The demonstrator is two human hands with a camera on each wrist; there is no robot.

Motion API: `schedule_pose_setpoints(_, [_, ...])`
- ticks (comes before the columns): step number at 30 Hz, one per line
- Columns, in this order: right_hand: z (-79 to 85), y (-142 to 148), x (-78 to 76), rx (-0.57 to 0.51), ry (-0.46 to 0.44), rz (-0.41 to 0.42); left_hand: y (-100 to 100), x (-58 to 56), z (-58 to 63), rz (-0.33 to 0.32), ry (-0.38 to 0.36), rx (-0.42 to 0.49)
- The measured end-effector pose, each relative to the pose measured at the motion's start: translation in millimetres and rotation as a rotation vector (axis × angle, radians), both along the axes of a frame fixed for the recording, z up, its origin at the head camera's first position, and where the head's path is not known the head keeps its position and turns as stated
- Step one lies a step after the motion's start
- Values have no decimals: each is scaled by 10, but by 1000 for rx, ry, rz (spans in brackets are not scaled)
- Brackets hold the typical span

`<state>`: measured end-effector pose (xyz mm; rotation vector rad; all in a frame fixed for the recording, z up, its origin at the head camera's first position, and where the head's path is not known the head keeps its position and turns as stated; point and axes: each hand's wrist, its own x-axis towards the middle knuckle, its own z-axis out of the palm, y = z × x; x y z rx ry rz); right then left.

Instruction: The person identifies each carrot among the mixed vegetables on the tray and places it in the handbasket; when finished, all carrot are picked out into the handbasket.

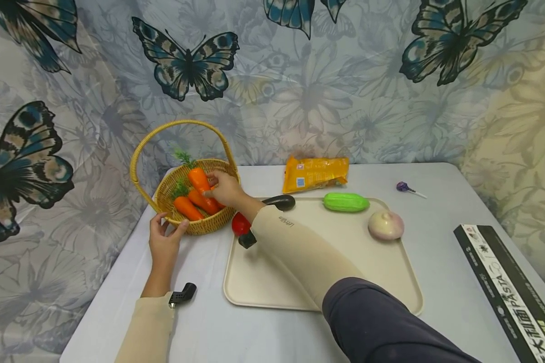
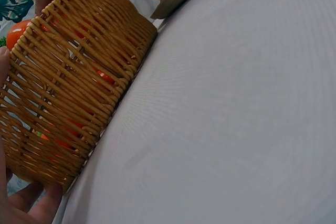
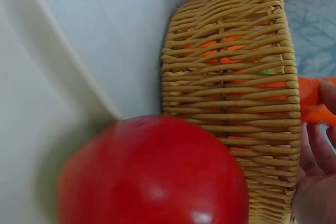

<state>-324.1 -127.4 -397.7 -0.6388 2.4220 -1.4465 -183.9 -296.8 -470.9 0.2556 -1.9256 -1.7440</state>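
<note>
A wicker basket [image 1: 204, 227] with a tall arched handle stands at the left of the table, holding several orange carrots [image 1: 188, 207] with green tops. My left hand [image 1: 163, 242] holds the basket's near left side, thumb at the rim and fingers around the outside. Inside the basket's right part, my right hand [image 1: 227, 189] pinches a carrot [image 1: 199, 179] that leans upright above the others. The right wrist view shows that carrot [image 3: 310, 90] between thumb and fingers past the rim. Its lower end is hidden among the other carrots.
Beside the basket, a cream tray [image 1: 272, 306] bears a red round fruit [image 1: 240, 224], a dark eggplant [image 1: 281, 202], a green ridged vegetable [image 1: 345, 201] and an onion [image 1: 386, 225]. Behind lies an orange packet [image 1: 315, 174]; rightward, a lollipop [image 1: 404, 187] and a black pasta box [image 1: 508, 292].
</note>
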Motion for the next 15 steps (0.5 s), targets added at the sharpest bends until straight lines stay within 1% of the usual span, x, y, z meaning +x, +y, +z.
schedule_pose_setpoints(4, [-18, -45, -10, 14, 21, -3, -52, -70, -103, 13, 1, -2])
schedule_pose_setpoints(6, [-29, -69, -12, 29, 31, 3, -60, -88, -133, 23, -1, -11])
schedule_pose_setpoints(10, [-61, -101, -5, 56, 48, 13, -59, -92, -160, 31, -11, -21])
schedule_pose_setpoints(15, [-70, -103, 9, 35, 46, 0, -64, -89, -174, 23, -25, -13])
